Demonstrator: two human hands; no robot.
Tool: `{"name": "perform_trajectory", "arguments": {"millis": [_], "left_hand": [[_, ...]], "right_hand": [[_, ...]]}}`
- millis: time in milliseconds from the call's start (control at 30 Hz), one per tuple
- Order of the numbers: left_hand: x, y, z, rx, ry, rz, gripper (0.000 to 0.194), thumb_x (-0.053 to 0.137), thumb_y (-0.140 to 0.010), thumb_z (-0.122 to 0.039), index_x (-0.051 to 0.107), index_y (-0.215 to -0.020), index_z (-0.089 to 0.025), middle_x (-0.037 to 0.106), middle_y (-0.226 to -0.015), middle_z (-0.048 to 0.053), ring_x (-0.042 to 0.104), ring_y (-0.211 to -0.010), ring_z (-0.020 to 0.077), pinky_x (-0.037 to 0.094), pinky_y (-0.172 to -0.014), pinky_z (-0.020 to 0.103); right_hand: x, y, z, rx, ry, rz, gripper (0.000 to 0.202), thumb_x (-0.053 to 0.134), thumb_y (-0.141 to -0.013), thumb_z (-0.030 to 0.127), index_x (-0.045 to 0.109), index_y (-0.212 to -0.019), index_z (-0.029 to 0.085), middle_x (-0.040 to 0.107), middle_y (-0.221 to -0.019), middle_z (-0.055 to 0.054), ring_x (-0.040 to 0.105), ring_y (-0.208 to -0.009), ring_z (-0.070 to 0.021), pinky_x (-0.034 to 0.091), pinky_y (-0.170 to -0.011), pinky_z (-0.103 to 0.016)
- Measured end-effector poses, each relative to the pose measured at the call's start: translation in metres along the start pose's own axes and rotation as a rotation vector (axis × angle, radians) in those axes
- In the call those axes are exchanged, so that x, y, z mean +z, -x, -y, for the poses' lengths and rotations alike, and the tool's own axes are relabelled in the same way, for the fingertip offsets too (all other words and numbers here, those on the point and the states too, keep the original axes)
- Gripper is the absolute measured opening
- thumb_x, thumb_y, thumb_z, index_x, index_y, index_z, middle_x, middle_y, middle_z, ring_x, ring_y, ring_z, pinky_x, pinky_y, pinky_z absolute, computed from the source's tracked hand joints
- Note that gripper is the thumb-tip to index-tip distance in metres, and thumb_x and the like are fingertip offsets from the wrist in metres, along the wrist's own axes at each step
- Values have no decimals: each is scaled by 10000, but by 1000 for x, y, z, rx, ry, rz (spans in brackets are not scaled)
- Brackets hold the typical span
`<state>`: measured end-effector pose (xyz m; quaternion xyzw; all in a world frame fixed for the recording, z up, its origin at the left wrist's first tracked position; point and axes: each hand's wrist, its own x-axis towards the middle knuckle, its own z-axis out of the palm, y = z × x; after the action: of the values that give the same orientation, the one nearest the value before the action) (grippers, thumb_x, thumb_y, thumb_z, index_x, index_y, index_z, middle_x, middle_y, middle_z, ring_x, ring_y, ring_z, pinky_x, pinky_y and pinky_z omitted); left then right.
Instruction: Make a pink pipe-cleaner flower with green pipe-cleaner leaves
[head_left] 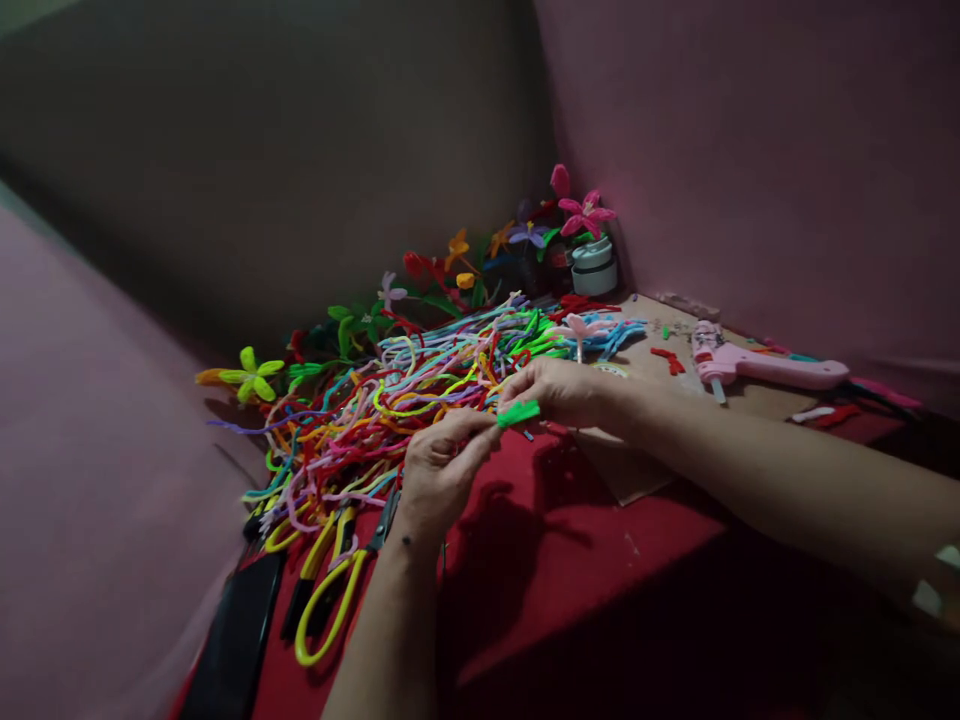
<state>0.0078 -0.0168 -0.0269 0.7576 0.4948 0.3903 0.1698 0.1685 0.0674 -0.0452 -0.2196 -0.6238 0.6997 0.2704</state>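
Note:
A short bright green fuzzy piece (519, 413) is held between both hands above the red cloth (555, 570). My left hand (448, 462) pinches its left end between thumb and fingertips. From the right, my right hand (551, 392) has its fingers closed at the piece's upper side. Just behind the hands lies a large pile of multicoloured pipe cleaners (420, 370). A pale pink flower (581, 327) stands behind my right hand.
Yellow-handled scissors (330, 610) and a black flat object (234, 640) lie at left. A pink glue gun (780, 366) rests on cardboard (637, 480) at right. Fuzzy flowers (587, 213) and a grey-white round container (594, 266) stand behind.

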Motion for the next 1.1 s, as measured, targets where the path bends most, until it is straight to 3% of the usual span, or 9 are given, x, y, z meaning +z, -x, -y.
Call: {"name": "perform_trajectory", "arguments": {"millis": [67,133,300,500,600,733,867,1000,1100], "left_hand": [[5,1,3,-55,23,-174,154,526,-779,-275,641,-761,-174,612,-645,-5,548,-591,114,433,-572,225],[10,0,7,-69,-65,-315,141,525,-777,-266,635,-771,-177,624,-665,-7,557,-610,115,439,-591,227],[22,-1,15,94,-432,-432,124,498,-792,-211,605,-739,-180,647,-715,17,572,-716,141,421,-732,277],[25,-2,13,245,-829,-226,196,418,-819,-167,557,-681,-172,584,-634,41,534,-663,170,345,-772,350],[23,-3,9,255,-911,-113,231,394,-818,-150,539,-640,-174,553,-616,45,506,-637,171,332,-745,343],[16,-3,10,318,-882,-14,241,387,-822,-137,539,-638,-171,550,-618,35,483,-606,149,331,-730,321],[11,-3,14,400,-802,49,269,375,-840,-155,542,-630,-171,556,-604,19,473,-592,130,334,-747,312],[10,-2,14,471,-793,128,274,364,-842,-144,570,-664,-173,574,-620,17,485,-601,130,333,-786,334],[7,-2,12,494,-800,183,255,374,-835,-135,602,-732,-187,597,-661,20,509,-649,141,315,-852,366]], "right_hand": [[14,-1,-7,-19,-181,-131,156,642,-583,241,582,-648,112,533,-495,17,384,-381,-54,237,-383,-200],[28,-2,-13,-80,-167,-281,178,653,-591,262,584,-649,109,508,-478,27,371,-385,-51,232,-385,-196],[43,5,-21,-362,412,-518,198,536,-738,246,605,-609,113,555,-560,-16,463,-545,-90,348,-541,-212],[34,12,-24,-632,1291,-540,180,461,-767,152,599,-658,115,600,-675,-77,491,-647,-147,322,-616,-266],[29,12,-22,-696,1472,-546,186,452,-792,160,602,-689,124,587,-683,-71,465,-656,-152,295,-608,-279],[24,11,-15,-713,1473,-493,193,469,-795,155,614,-669,140,580,-701,-65,439,-730,-165,302,-651,-286],[15,8,-7,-579,1168,-411,142,543,-714,117,645,-618,140,588,-749,-46,455,-756,-150,333,-686,-272],[3,4,1,-39,746,-159,63,601,-627,131,656,-624,101,525,-544,5,439,-529,-95,321,-516,-228],[-1,5,5,138,575,-36,81,594,-616,144,655,-625,92,506,-474,21,418,-459,-79,307,-473,-217]]}}
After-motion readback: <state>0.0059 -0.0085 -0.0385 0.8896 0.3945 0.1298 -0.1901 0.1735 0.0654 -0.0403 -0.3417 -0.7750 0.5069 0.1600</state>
